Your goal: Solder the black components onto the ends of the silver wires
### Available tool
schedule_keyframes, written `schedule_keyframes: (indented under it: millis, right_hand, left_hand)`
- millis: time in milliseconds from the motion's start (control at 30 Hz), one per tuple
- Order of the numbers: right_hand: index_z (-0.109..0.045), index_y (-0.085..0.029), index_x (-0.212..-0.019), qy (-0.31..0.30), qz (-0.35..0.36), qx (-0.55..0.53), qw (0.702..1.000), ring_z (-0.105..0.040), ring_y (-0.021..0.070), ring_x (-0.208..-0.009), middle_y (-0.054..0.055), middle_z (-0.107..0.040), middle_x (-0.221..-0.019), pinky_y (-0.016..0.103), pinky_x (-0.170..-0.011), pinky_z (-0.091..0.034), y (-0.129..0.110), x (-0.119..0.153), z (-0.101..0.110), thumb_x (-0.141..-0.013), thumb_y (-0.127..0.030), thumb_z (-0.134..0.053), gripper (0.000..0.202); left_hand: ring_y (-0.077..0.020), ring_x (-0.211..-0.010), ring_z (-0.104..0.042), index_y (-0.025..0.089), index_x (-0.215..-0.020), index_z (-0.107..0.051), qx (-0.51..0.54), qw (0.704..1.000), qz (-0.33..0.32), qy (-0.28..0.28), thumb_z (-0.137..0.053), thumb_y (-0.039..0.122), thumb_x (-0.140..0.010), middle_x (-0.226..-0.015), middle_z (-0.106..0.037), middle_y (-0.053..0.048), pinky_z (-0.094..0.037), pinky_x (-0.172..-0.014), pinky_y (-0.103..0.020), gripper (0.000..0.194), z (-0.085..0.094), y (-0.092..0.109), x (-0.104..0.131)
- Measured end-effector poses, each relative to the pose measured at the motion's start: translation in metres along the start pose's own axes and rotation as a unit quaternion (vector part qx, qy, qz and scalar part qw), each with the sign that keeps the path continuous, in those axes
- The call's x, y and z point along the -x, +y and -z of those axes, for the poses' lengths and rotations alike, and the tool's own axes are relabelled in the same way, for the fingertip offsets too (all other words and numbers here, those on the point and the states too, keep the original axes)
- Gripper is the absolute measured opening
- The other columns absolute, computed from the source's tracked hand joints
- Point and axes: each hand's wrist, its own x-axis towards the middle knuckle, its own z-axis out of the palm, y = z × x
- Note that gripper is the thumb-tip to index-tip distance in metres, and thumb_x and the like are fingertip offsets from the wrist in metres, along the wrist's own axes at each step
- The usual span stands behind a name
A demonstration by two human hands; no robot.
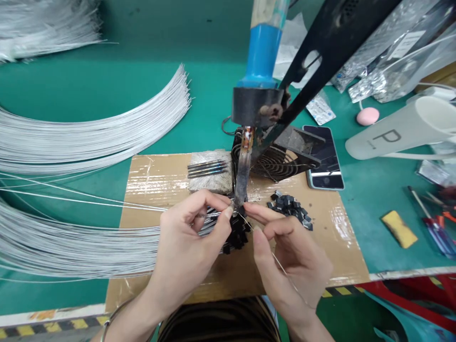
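Note:
My left hand (190, 251) pinches the end of a thin white wire (117, 202) beneath the tip of a soldering iron (243, 173). Whatever small part sits at that wire's end is mostly hidden by the fingertips. A thin strand of solder wire (281, 267) runs through my right hand (294, 259), its upper end reaching the iron's tip. The iron, with a blue handle (263, 54), hangs tip-down from a black metal arm (331, 52). Below the fingers lie wires with black ends (237, 236). Loose small black parts (290, 209) are piled beside my right hand.
Bundles of white wires (89, 137) cover the left side. Behind the iron are a black fan (281, 161) and a phone (325, 164). A white cup (395, 133), a yellow sponge (399, 229) and plastic bags (395, 66) occupy the right. Cardboard (342, 256) covers the front.

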Motion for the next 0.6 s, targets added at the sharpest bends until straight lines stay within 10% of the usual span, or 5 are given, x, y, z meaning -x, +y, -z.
schedule_keyframes:
  millis: [600]
  right_hand:
    - [-0.062, -0.023, -0.091, 0.009, 0.02, 0.004, 1.0, -0.078, 0.0229, -0.119, 0.007, -0.079, -0.128, 0.033, -0.097, -0.062, 0.0016, 0.0007, -0.0015, -0.095, -0.005, -0.067, 0.019]
  left_hand:
    - [-0.009, -0.08, -0.072, 0.02, -0.08, -0.071, -0.001, 1.0, -0.005, 0.005, -0.073, 0.011, -0.088, -0.087, -0.078, 0.003, -0.056, -0.073, -0.014, 0.013, -0.002, -0.0005, -0.0004]
